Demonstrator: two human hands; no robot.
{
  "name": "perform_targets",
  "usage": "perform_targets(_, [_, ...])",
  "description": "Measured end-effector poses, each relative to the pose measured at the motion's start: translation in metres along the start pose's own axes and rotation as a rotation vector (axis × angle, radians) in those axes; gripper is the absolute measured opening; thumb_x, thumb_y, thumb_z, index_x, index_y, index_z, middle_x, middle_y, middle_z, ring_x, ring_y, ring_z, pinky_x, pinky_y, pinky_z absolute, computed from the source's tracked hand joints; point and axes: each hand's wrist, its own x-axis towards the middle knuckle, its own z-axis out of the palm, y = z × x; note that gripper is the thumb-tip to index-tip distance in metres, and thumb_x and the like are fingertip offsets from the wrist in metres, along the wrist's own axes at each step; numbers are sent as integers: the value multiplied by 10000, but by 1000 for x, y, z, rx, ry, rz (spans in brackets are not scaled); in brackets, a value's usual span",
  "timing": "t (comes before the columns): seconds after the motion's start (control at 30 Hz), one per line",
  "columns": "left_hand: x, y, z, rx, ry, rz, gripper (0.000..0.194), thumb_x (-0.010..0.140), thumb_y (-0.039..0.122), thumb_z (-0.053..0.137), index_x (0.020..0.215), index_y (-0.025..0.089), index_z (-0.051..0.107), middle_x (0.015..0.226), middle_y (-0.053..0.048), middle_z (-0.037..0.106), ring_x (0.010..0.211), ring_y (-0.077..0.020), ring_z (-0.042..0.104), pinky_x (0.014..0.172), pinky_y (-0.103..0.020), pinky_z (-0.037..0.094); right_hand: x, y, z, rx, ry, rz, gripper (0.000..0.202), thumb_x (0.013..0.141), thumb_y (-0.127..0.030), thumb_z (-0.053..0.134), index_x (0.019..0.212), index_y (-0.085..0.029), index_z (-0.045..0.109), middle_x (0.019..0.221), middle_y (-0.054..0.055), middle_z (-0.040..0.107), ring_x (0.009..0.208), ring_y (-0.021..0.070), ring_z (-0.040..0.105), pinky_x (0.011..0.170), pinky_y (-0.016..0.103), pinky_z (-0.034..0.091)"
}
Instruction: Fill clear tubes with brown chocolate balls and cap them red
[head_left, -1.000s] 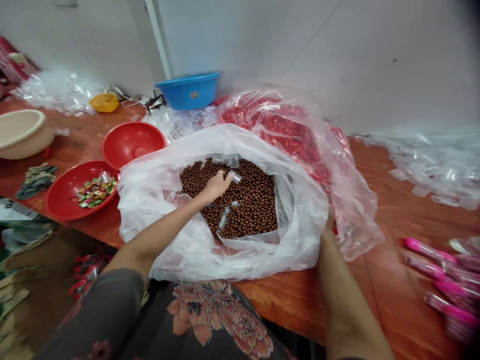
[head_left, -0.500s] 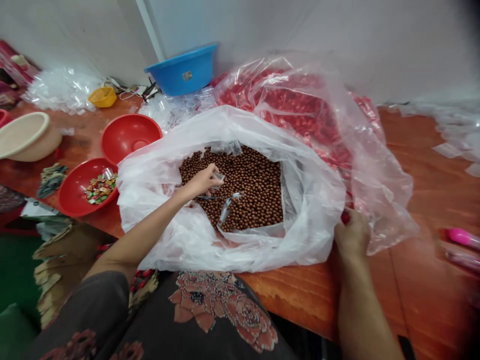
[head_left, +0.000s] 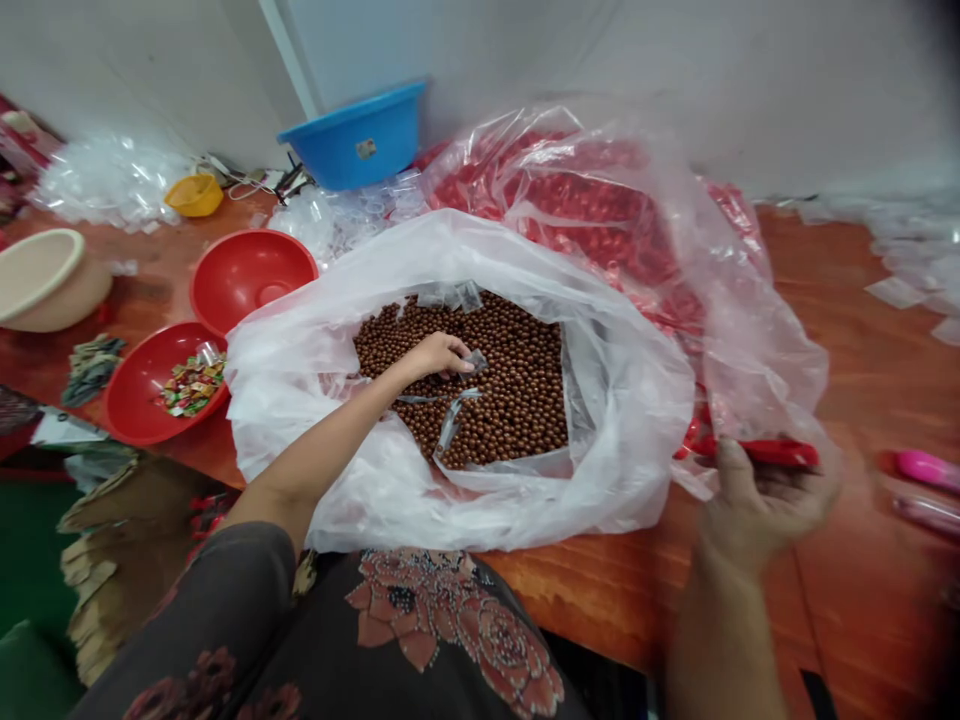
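Note:
My left hand (head_left: pixel 438 356) is over a large white plastic bag (head_left: pixel 315 490) that lies wide open, full of small shiny brown balls (head_left: pixel 517 370). Its fingers pinch a small clear plastic container (head_left: pixel 474 362) just above the balls. A crinkled clear strip (head_left: pixel 451 425) rests on the balls near my wrist. To the right of the bag, my right hand (head_left: pixel 765 500) is turned palm up, with the thumb pressed on a long red piece (head_left: pixel 780 453) lying across the fingers. The exact kind of that red piece is unclear.
Behind the white bag lies a clear bag of red pieces (head_left: pixel 592 220). Two red bowls stand at left, the nearer bowl (head_left: pixel 135 400) holding small colourful packets (head_left: pixel 193 386). A blue basin (head_left: pixel 360 140) leans by the wall. A pink-ended tube (head_left: pixel 926 468) lies far right.
My left hand has moved right over the balls with the clear container. My right hand has moved right from the bag's edge and turned up, bringing the red piece into view.

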Motion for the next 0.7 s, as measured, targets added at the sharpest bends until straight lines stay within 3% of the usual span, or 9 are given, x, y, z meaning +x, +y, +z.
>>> perform_targets(0.1, [8, 4, 9, -40, -2, 5, 156, 684, 127, 742, 839, 106, 733, 645, -3, 640, 567, -90, 559, 505, -182, 476, -17, -16, 0, 133, -22, -71, 658, 486, -215, 821, 1095, -212, 572, 1076, 29, 624, 858, 127, 612, 827, 316, 506])
perform_targets(0.17, [12, 5, 14, -55, 0, 7, 151, 687, 129, 744, 837, 108, 746, 631, -1, 635, 560, -90, 556, 503, -184, 479, -29, -28, 2, 192, -33, -71, 689, 478, -185, 829, 1116, -207, 568, 1080, 24, 622, 865, 116, 620, 781, 275, 525])
perform_targets(0.3, [19, 4, 23, -91, 4, 36, 155, 698, 122, 734, 852, 110, 754, 618, 10, 628, 540, -82, 538, 506, -186, 474, -54, -48, 10, 232, -55, 16, 561, 551, -232, 828, 1046, -194, 568, 916, -9, 635, 684, 115, 618, 532, 237, 532])
perform_targets(0.37, [22, 2, 26, -131, 1, 72, 179, 690, 112, 736, 868, 111, 750, 621, 17, 629, 545, -77, 538, 516, -181, 468, -65, -55, 15, 245, -100, 65, 488, 605, -260, 809, 1019, -198, 558, 840, -26, 633, 616, 116, 605, 484, 244, 525])
perform_targets(0.57, [21, -3, 34, -376, -9, 75, 229, 668, 49, 738, 885, 88, 677, 606, 31, 613, 552, -76, 560, 563, -200, 489, -83, -59, 25, 222, -291, 168, 279, 636, -252, 809, 818, -174, 613, 873, -14, 622, 654, 93, 611, 616, 258, 540])
perform_targets(0.7, [10, -2, 34, -512, -26, 61, 302, 640, 44, 777, 891, 93, 616, 675, 15, 654, 599, -85, 606, 630, -239, 528, -88, -51, 33, 234, -426, 350, 336, 626, -282, 834, 922, -187, 705, 910, 15, 681, 732, 111, 648, 710, 272, 549])
